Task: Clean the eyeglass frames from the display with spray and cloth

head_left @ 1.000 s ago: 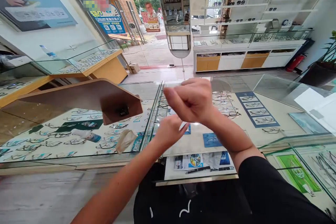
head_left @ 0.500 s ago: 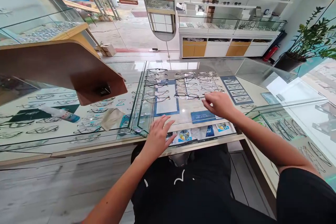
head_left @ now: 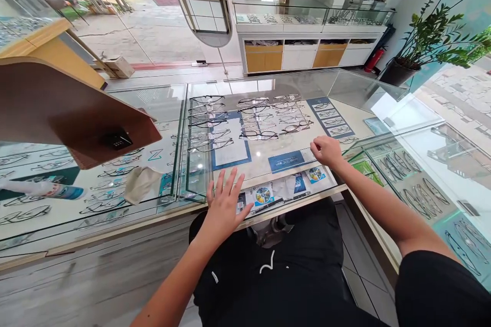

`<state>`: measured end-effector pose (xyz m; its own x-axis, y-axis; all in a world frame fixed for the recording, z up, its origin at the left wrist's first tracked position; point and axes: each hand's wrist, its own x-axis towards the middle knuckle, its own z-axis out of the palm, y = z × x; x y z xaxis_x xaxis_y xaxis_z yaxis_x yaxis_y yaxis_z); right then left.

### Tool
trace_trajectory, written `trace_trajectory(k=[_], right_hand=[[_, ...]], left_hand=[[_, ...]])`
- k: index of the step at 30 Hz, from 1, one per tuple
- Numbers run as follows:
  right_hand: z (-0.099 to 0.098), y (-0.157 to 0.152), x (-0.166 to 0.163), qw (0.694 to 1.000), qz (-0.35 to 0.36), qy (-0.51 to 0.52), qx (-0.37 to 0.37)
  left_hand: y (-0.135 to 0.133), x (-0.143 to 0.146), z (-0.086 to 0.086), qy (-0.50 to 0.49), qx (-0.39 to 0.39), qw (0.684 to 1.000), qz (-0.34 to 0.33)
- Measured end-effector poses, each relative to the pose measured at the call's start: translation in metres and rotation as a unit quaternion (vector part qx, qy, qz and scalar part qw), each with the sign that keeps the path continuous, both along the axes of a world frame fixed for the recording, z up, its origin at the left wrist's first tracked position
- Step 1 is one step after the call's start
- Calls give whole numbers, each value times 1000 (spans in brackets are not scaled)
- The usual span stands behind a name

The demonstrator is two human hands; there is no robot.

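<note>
My left hand (head_left: 226, 203) lies with fingers spread at the front edge of the glass counter, near the blue-bordered white sheet (head_left: 230, 147). My right hand (head_left: 327, 152) is curled into a loose fist over the glass top, with nothing visible in it. Left of that hand are a dark blue card (head_left: 287, 162) and a pair of brown-rimmed eyeglasses (head_left: 297, 127). Several eyeglasses stand in columns, among them a black-rimmed pair (head_left: 259, 135) in the middle and a dark pair (head_left: 209, 122) on the left.
A brown board (head_left: 72, 102) juts in from the left, above a spray bottle (head_left: 46, 189) and a beige cloth (head_left: 141, 184). A blue tray of eyeglasses (head_left: 330, 117) lies at the right. Further off are a potted plant (head_left: 425, 41) and a white display cabinet (head_left: 303, 36).
My right hand has drawn back from the eyeglasses towards the right. The brown-rimmed pair now shows at the front of the right column. My left hand's fingers are spread wider, and the view has shifted.
</note>
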<state>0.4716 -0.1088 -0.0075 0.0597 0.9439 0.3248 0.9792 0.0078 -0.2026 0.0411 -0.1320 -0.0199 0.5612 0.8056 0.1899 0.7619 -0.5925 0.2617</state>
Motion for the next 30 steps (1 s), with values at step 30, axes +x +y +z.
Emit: trace_trajectory(k=[30], right_hand=[[1, 1, 3, 1000, 11, 0, 2]], left_hand=[[-16, -1, -8, -3, 6, 1000, 31]])
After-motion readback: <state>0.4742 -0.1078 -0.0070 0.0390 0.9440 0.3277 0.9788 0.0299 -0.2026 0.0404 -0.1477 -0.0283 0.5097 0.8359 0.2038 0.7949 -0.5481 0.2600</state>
